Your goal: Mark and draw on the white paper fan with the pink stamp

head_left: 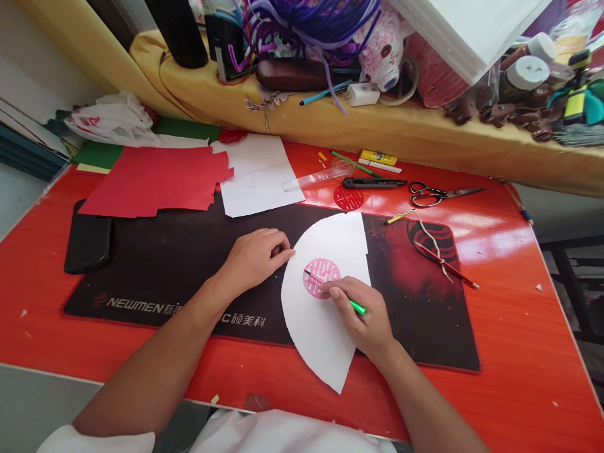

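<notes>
One green-ended pen [358, 307], long axis diagonal, tip toward upper left

Glossy red surface [514, 314], white glare at right. Behind it, raised ledge draped in yellow cloth [425, 141]. Pale, plain wall [33, 69] upper left. Smooth grey floor [42, 402] lower left. Black barred furniture frame [569, 270] at right edge, partly cut off, dim.

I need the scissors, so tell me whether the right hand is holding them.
No, the right hand holds a green-ended pen, while the scissors lie on the red tabletop.
</notes>
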The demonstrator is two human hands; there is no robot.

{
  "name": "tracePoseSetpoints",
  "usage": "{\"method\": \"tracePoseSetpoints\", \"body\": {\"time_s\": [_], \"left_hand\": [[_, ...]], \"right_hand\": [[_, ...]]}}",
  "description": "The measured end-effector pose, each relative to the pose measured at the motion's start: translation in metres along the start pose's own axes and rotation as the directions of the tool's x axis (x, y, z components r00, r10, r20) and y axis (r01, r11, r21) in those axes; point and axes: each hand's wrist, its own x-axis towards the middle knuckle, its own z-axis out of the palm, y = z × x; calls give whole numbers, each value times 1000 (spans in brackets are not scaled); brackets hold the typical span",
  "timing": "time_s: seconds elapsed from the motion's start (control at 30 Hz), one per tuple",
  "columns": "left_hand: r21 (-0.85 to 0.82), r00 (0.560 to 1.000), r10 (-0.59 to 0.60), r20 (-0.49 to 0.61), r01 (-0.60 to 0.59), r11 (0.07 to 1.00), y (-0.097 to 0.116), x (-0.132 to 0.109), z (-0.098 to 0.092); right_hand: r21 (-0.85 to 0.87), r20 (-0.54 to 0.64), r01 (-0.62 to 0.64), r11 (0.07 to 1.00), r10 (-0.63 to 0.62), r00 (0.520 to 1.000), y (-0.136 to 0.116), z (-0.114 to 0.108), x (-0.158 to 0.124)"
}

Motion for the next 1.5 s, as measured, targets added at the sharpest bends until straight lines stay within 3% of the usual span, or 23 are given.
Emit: {"method": "tracePoseSetpoints", "body": {"time_s": [0.47, 1.5], "left_hand": [[-11, 1000, -7, -5, 7, 1000, 1, 0, 0], [-3, 1000, 10, -11, -10, 1000, -2, 0, 3]], "right_hand": [[33, 1, 40, 999, -40, 999, -2, -2, 0], [13, -78, -25, 1000, 26, 997, 1, 3, 1]]}}
